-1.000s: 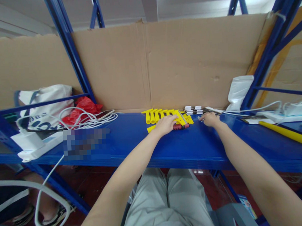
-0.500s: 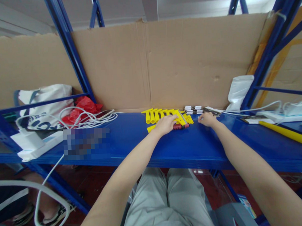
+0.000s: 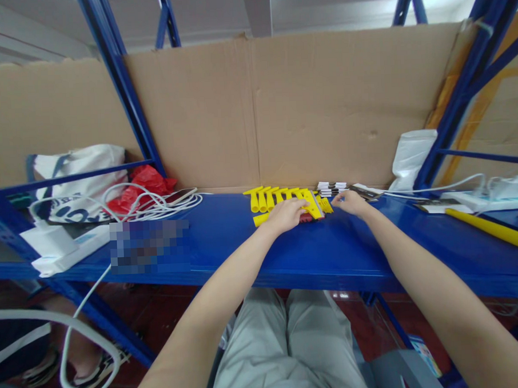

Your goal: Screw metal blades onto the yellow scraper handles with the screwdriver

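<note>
My left hand (image 3: 289, 214) is closed around a yellow scraper (image 3: 312, 205) with a pale strip along its right edge. Under that hand lies a red tool (image 3: 306, 217), mostly covered. Several more yellow scrapers (image 3: 263, 200) stand in a row behind my left hand, and one yellow handle (image 3: 260, 219) shows beside the wrist. My right hand (image 3: 349, 202) has its fingertips pinched together, just right of small yellow pieces (image 3: 325, 205); anything between them is too small to make out. White-and-black packets (image 3: 331, 188) are stacked behind.
White cables (image 3: 169, 205), a red plastic bag (image 3: 145, 184) and a cloth bag (image 3: 80, 182) crowd the left side. Cardboard (image 3: 324, 105) walls off the back. A white pouch (image 3: 412, 160), power strip (image 3: 482, 200) and yellow bar (image 3: 490, 228) are at the right.
My right hand has moved slightly left, toward the small yellow pieces and the scraper. My left hand stays on the scraper, nearly in place.
</note>
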`<act>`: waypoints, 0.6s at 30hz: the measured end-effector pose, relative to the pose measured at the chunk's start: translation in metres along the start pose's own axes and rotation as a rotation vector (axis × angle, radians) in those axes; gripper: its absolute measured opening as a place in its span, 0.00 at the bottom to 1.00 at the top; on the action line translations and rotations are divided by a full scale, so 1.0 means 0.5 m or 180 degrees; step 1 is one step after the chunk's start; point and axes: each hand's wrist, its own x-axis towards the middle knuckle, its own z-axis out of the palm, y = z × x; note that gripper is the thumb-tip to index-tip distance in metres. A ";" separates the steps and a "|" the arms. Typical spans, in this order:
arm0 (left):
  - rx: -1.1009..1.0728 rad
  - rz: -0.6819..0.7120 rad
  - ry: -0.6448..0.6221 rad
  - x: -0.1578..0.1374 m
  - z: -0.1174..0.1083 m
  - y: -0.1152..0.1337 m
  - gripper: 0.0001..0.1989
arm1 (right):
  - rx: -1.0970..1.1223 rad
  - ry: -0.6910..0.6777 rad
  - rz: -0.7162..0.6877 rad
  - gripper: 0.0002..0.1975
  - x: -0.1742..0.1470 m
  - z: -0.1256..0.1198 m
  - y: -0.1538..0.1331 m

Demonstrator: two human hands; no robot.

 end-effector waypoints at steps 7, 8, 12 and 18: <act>0.0134 0.0259 -0.0105 -0.005 -0.004 0.018 0.15 | 0.1385 0.0134 -0.0423 0.04 -0.027 0.016 -0.082; 0.0156 0.0289 -0.0132 -0.006 -0.003 0.019 0.15 | 0.1435 0.0132 -0.0423 0.04 -0.030 0.018 -0.089; 0.0221 0.0405 -0.0170 -0.007 0.000 0.015 0.15 | 0.1499 0.0127 -0.0341 0.06 -0.040 0.022 -0.103; 0.0301 0.0458 -0.0151 -0.006 0.003 0.012 0.16 | 0.1503 0.0080 -0.0451 0.07 -0.044 0.021 -0.106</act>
